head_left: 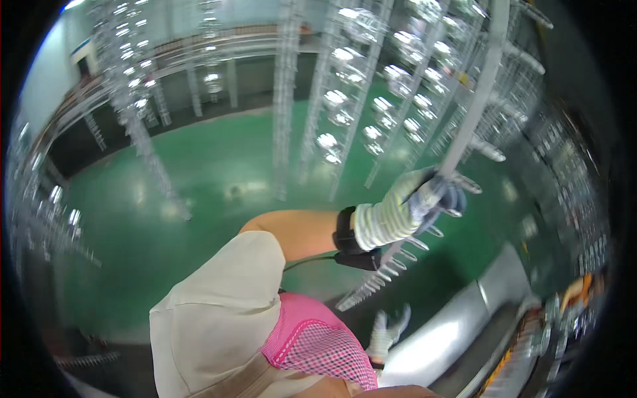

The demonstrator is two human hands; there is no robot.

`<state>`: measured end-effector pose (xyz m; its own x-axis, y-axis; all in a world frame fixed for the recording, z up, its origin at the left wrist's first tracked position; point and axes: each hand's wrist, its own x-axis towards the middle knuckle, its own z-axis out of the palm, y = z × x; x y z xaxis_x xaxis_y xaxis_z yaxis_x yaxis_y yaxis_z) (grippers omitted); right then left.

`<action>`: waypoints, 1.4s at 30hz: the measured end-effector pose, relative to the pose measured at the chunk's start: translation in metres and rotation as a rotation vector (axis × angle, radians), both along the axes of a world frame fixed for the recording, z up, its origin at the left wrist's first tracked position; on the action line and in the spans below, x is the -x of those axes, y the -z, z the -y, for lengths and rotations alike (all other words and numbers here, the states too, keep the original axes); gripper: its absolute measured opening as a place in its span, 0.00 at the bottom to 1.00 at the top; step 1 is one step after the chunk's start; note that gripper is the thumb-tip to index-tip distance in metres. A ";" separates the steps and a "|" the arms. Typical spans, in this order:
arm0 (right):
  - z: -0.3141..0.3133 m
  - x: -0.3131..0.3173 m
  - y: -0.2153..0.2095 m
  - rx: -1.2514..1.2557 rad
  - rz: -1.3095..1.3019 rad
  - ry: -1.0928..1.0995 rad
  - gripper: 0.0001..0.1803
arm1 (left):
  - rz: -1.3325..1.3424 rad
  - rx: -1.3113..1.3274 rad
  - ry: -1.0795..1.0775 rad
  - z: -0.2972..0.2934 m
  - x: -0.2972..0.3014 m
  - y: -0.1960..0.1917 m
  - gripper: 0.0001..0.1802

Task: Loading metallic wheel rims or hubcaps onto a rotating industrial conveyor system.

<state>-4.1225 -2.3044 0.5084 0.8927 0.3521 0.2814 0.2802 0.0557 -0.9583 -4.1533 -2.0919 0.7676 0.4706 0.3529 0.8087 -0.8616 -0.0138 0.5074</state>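
Observation:
My left arm, in a white sleeve, reaches across to the right. My left hand [424,202], in a striped knit glove, is closed around the flat metal bar of a hanging rack [471,109]. Curved metal prongs line both sides of this bar, and its lower end tilts down to the left. A black band [345,230] circles my left wrist. Lower down, my right hand [389,333] wears a pale glove; its fingers are spread and hold nothing. It is close to a shiny silver cylindrical duct [431,348].
Several racks with shiny silver round parts [350,65] hang ahead. Bare hanging racks [282,99] stand left of them, and more racks [136,119] hang at far left. Blurred racks [570,179] fill the right side. The floor [219,179] is green.

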 end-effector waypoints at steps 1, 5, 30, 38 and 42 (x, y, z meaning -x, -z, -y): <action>-0.031 -0.013 -0.002 0.244 0.336 -0.127 0.34 | 0.111 -0.012 0.006 -0.015 0.011 -0.013 0.23; -0.131 0.000 -0.061 0.303 -0.058 -1.050 0.25 | -0.025 0.047 -0.061 -0.047 0.096 -0.067 0.21; -0.457 0.375 -0.199 -0.172 -0.063 -1.042 0.29 | -0.472 0.117 -2.023 -0.270 1.124 0.121 0.24; -0.437 0.469 -0.321 -0.350 0.037 -0.954 0.18 | -0.166 0.360 -2.142 -0.389 1.321 0.139 0.23; -0.431 0.503 -0.365 -0.344 0.131 -1.041 0.16 | -0.257 0.387 -2.409 -0.372 1.257 0.115 0.22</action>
<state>-4.6258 -1.8730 0.8730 0.1616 0.7993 0.5788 0.0396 0.5808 -0.8131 -5.4099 -1.7196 0.6525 -0.7412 0.2426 0.6259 0.5310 -0.3584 0.7678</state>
